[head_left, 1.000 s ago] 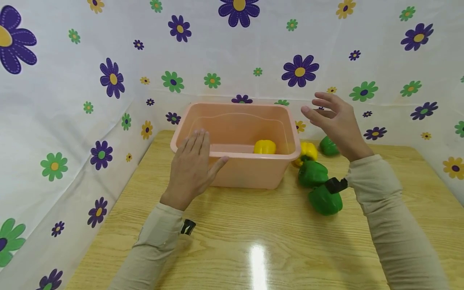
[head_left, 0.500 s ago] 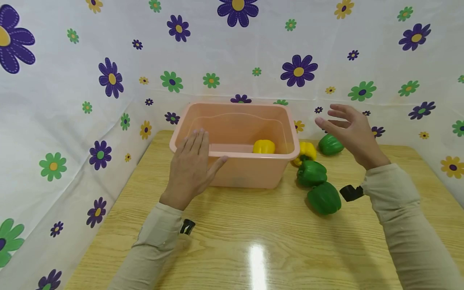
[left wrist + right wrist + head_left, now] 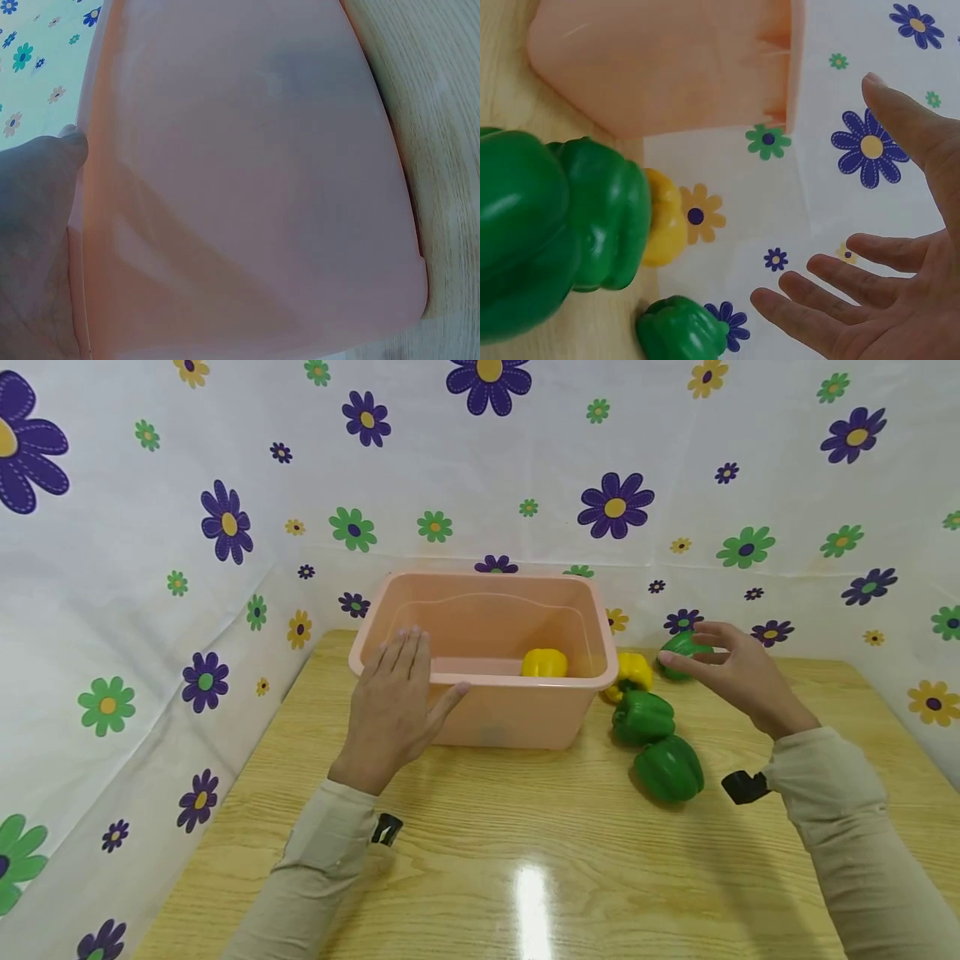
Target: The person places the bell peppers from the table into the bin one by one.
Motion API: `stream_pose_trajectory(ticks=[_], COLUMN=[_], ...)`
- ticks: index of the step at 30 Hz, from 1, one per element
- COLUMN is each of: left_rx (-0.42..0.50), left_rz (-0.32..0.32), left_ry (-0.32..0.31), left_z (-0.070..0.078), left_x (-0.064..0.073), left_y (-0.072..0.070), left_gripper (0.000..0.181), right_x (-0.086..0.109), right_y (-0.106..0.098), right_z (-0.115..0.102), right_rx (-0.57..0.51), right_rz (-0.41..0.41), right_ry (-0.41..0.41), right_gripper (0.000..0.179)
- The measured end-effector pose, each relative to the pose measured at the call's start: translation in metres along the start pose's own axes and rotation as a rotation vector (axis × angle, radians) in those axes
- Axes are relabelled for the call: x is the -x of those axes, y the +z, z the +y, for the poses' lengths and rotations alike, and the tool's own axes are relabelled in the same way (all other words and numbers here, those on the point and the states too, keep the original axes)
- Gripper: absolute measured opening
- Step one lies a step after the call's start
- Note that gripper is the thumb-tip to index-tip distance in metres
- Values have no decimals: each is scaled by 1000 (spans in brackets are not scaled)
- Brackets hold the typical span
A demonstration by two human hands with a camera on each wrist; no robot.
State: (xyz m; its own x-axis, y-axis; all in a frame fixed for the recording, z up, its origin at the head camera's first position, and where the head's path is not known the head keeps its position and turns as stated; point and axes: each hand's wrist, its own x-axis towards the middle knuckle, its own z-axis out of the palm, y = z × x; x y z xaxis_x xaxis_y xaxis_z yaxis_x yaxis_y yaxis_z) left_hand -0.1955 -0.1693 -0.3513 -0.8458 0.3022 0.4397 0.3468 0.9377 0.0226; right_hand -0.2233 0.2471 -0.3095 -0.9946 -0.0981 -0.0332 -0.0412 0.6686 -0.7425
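Observation:
A pink plastic tub [image 3: 517, 714] stands at the back of the table with a yellow bell pepper [image 3: 544, 663] inside it. My left hand [image 3: 390, 710] rests flat on the tub's front rim, fingers straight and thumb spread along the edge. My right hand [image 3: 738, 677] hovers at the far green bell pepper [image 3: 677, 653] on the right, overlapping it in the head view. In the right wrist view its fingers are spread, with nothing between them, and that green pepper [image 3: 681, 330] lies below them.
Right of the tub, a yellow bell pepper [image 3: 633, 674] and two green bell peppers, one middle [image 3: 643, 718] and one nearer [image 3: 670, 769], lie in a row on the wooden table [image 3: 480, 827]. A white flower-print cloth [image 3: 450, 468] hangs behind and at the left.
My right hand has moved right and down from beside the tub to the far green pepper. The left hand stays on the rim.

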Motion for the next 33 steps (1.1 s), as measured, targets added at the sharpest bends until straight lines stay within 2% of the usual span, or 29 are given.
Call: stream_pose_trajectory(ticks=[9,14,25,33], left_rx=[-6,-4,3,-1], left_rz=[-7,-12,-5,-15], left_ry=[-9,-14,-13,-17], left_z=[0,0,1,2], left_x=[0,0,0,0], left_y=[-2,-1,-2,-4], left_gripper=[90,91,90,90], right_x=[2,3,11,14], right_y=[7,12,23,27], right_z=[19,29,45,51], right_rx=[57,67,103,80], right_rz=[-113,-180,-247,-309], right_ry=[51,52,91,137], right_gripper=[105,103,103,104])
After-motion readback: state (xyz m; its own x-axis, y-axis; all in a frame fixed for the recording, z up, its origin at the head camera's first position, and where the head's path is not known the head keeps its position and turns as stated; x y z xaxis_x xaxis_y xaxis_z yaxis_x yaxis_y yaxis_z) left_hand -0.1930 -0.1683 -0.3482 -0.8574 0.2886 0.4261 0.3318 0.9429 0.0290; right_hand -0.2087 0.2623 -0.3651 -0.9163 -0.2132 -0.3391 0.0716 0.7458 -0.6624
